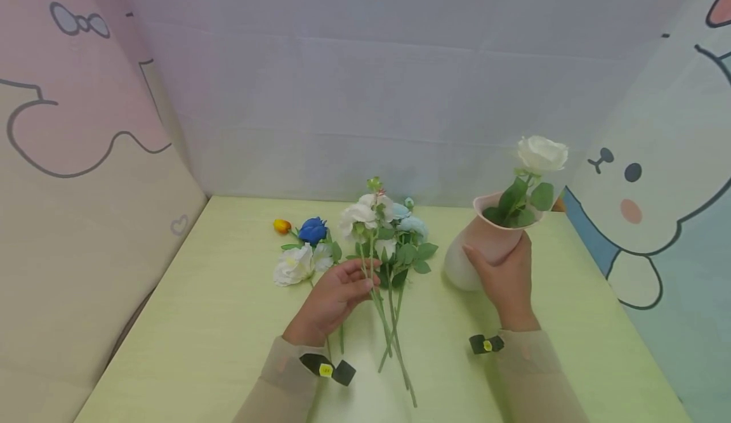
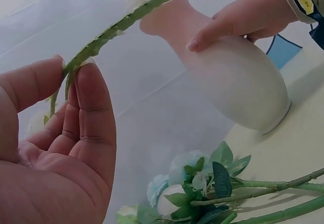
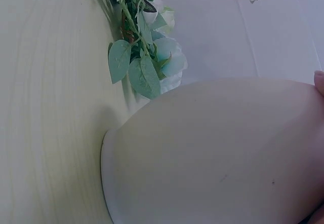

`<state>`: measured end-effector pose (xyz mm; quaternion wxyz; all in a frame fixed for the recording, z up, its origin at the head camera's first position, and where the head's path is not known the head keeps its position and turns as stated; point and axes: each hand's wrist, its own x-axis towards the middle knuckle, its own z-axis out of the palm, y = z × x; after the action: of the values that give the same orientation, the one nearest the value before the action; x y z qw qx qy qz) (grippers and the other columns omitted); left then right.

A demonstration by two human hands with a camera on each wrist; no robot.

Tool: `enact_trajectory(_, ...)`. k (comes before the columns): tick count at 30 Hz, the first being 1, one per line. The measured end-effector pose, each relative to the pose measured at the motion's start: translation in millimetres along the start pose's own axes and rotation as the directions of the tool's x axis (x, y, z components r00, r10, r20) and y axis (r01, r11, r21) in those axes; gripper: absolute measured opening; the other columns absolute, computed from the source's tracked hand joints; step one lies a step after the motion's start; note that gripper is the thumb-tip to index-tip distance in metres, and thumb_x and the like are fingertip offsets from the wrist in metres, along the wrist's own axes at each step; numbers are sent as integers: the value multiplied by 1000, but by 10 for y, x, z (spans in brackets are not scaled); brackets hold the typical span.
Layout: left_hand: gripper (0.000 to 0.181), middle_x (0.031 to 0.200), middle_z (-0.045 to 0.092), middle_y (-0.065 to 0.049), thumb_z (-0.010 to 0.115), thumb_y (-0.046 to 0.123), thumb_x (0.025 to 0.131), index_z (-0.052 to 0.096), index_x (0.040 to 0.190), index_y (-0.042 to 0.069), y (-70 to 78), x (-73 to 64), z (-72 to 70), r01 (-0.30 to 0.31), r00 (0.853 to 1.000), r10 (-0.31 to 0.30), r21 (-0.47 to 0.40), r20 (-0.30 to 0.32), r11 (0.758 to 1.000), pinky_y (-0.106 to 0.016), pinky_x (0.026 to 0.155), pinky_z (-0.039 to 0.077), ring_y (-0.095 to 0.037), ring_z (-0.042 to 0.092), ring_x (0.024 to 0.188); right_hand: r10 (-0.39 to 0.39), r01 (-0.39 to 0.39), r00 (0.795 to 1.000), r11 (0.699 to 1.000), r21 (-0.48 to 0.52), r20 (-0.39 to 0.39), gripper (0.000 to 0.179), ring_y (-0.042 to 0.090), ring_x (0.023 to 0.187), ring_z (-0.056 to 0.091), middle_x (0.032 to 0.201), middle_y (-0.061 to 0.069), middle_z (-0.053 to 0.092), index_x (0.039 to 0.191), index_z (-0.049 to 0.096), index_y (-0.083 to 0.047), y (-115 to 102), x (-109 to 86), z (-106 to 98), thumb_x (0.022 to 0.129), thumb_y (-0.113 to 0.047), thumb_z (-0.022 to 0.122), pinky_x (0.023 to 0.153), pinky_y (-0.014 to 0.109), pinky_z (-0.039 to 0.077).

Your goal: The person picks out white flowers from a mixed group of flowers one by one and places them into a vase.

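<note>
My left hand [image 1: 334,299] pinches the green stem [image 2: 114,33] of a white flower [image 1: 358,217] between thumb and fingertips, its bloom raised over the flowers behind. My right hand [image 1: 508,280] grips the neck of a pink-and-white vase [image 1: 461,259], thumb on the near side. The vase leans right in the head view; its base is at the tabletop, as the right wrist view shows. Out of its mouth stands a white rose [image 1: 542,154] with green leaves. Only a bit of my right hand [image 3: 319,82] shows in the right wrist view.
Light blue flowers [image 1: 412,226] with leaves and long stems lie on the pale yellow table [image 1: 194,321] between the hands. Further left lie a blue rose [image 1: 313,230], an orange bud [image 1: 282,226] and a white bloom [image 1: 294,266]. A cloth wall [image 1: 342,93] rises behind.
</note>
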<state>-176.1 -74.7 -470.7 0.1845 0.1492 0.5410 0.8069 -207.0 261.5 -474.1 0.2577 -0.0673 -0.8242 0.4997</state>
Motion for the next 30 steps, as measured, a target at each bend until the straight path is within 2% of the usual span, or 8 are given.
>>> enact_trajectory(3, 45, 105, 68, -3, 56, -4, 101, 45, 144, -14, 0, -2, 0, -22, 1000, 22, 1, -11, 1000, -34, 93, 56, -18, 67, 99, 0, 0, 1000, 1000, -3, -1, 106, 28, 126, 47, 147, 17, 42, 157, 25, -5, 1, 0, 1, 79, -35, 91, 107, 52, 37)
enact_trajectory(7, 34, 102, 68, -5, 57, -4, 101, 57, 135, -4, -10, 1, -3, -45, 998, 45, -20, -38, 999, -37, 93, 56, -20, 69, 95, 0, 0, 1000, 1000, -2, -5, 106, 28, 126, 47, 146, 17, 43, 156, 26, -4, 3, 1, 2, 79, -35, 91, 106, 51, 38)
enact_trajectory(10, 29, 102, 68, -7, 58, -3, 102, 60, 130, 2, -5, 2, 4, -58, 996, 56, -24, -75, 998, -37, 93, 56, -20, 69, 94, 3, -3, 1000, 1000, 1, -4, 105, 27, 125, 47, 146, 16, 43, 156, 26, -4, 4, 2, 2, 79, -35, 91, 106, 51, 38)
enact_trajectory(17, 26, 102, 68, -8, 60, -2, 101, 57, 127, -2, 39, 3, 23, -55, 984, 53, -8, -169, 998, -35, 90, 57, -19, 68, 93, 15, -15, 1000, 1000, 10, 3, 106, 27, 125, 48, 147, 15, 43, 157, 25, -6, -4, -2, 8, 79, -35, 91, 106, 51, 38)
enact_trajectory(22, 26, 101, 67, -7, 59, -3, 101, 54, 127, -2, 60, -6, 39, -47, 979, 45, -7, -197, 999, -34, 90, 57, -18, 68, 93, 12, -12, 1000, 1000, 2, 1, 106, 28, 126, 47, 147, 16, 43, 157, 25, -5, -6, -1, 9, 79, -36, 91, 107, 51, 38)
enact_trajectory(25, 27, 104, 66, -12, 60, -4, 101, 53, 128, -2, 70, -5, 54, -47, 976, 45, -6, -212, 999, -36, 91, 57, -19, 68, 93, 6, -6, 1000, 1000, -2, -1, 106, 28, 125, 47, 146, 17, 43, 156, 25, -5, -3, 1, 7, 79, -36, 91, 106, 52, 38)
enact_trajectory(28, 29, 106, 64, -16, 60, -4, 101, 51, 128, -4, 85, 1, 77, -57, 970, 58, 10, -236, 998, -38, 92, 57, -20, 67, 94, 0, 0, 1000, 1000, 0, -1, 106, 28, 124, 48, 146, 16, 43, 156, 26, -5, 0, 5, 5, 79, -35, 91, 106, 51, 38)
enact_trajectory(30, 28, 106, 64, -15, 60, -4, 100, 51, 127, -4, 99, 10, 94, -65, 965, 68, 23, -252, 998, -39, 93, 56, -21, 67, 95, -2, 2, 1000, 1000, 6, -2, 105, 27, 124, 48, 146, 16, 44, 156, 26, -5, 4, 8, 5, 79, -34, 91, 106, 51, 38)
